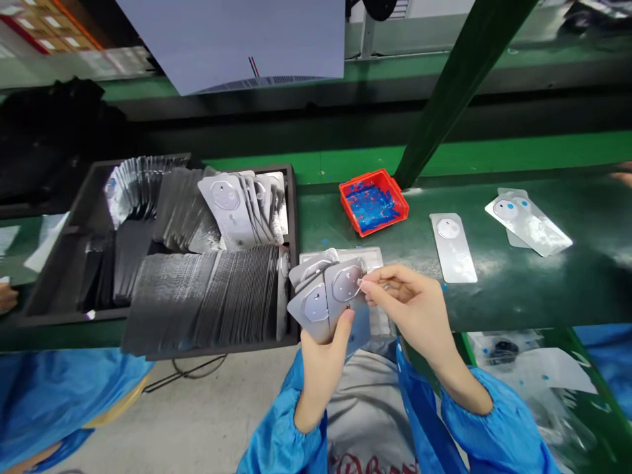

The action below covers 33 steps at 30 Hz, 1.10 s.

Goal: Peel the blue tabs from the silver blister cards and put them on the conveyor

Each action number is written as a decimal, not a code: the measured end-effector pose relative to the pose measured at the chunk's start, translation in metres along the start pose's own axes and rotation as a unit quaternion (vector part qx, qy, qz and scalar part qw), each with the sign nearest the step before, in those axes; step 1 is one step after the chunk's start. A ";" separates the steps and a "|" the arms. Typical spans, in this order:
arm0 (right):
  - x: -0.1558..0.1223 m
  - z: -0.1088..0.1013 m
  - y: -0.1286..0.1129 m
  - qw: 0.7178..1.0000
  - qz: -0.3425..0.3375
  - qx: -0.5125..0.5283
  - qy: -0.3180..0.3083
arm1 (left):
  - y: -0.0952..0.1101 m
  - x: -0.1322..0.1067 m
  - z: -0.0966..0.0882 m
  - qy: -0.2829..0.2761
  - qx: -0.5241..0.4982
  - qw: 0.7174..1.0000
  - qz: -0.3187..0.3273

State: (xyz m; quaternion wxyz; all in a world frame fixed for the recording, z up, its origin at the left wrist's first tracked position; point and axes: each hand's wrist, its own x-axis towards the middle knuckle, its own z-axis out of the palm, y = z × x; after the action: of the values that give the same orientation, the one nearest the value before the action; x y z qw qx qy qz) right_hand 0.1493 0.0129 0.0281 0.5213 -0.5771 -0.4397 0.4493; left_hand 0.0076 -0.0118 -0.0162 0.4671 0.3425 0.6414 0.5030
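Note:
Fanned out in my left hand (326, 365) are several silver phone back covers (316, 304), each with a round camera area near the top. My left thumb presses on the front of the uppermost cover. The fingertips of my right hand (407, 303) are pinched together at the right side of that cover's camera ring. Whatever sits in the pinch is too small to name. Just behind the held covers, a pale flat tray (378, 258) lies on the table, partly hidden by them.
A dark tray (295, 230) on the left holds dense rows of phone back covers. Small blue and red pieces fill a red bin (374, 203). A single cover (454, 253) and an overlapping pair (536, 227) lie to the right. A green post (459, 85) rises behind. Co-workers' hands show at both edges.

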 end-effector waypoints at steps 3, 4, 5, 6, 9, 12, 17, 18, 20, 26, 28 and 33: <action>0.000 0.001 0.001 1.000 -0.003 -0.009 0.013 | -0.007 -0.002 0.003 0.004 0.000 1.000 0.027; -0.001 0.001 0.002 1.000 -0.004 -0.011 0.016 | -0.009 -0.003 0.003 0.007 0.000 1.000 0.030; -0.001 0.001 0.002 1.000 -0.003 -0.011 0.017 | -0.011 -0.004 0.004 0.010 0.000 0.999 0.031; -0.001 0.001 0.002 1.000 -0.003 -0.011 0.016 | -0.013 -0.004 0.004 0.011 0.001 0.999 0.030; -0.001 0.000 0.002 1.000 -0.003 -0.017 0.007 | -0.015 -0.005 0.003 0.010 0.007 1.000 0.029; 0.000 -0.003 -0.001 0.999 -0.005 -0.036 -0.006 | -0.018 -0.004 -0.001 0.000 0.007 0.999 0.037; 0.004 -0.012 -0.010 0.996 0.004 -0.075 -0.047 | -0.019 -0.003 -0.006 -0.036 0.019 0.999 0.032; 0.005 -0.013 -0.011 0.995 0.008 -0.079 -0.053 | -0.018 -0.003 -0.007 -0.039 0.022 0.999 0.031; 0.007 -0.016 -0.012 0.995 0.021 -0.077 -0.059 | -0.013 -0.003 -0.006 -0.036 0.024 0.999 0.033; 0.004 -0.015 -0.003 0.996 0.024 -0.067 -0.054 | -0.003 -0.002 -0.006 -0.048 0.022 0.999 -0.006; 0.001 -0.021 0.000 0.996 0.022 -0.066 -0.053 | -0.008 0.000 -0.011 -0.054 -0.003 0.997 -0.049; 0.015 -0.082 0.008 0.978 -0.019 -0.081 0.192 | -0.017 0.009 -0.024 -0.194 -0.153 0.950 -0.190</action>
State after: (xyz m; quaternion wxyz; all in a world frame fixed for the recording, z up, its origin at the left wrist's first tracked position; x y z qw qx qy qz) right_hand 0.2326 0.0104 0.0236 0.5557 -0.6843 -0.3779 0.2828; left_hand -0.0180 -0.0156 -0.0336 0.7162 0.2299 0.5068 0.4211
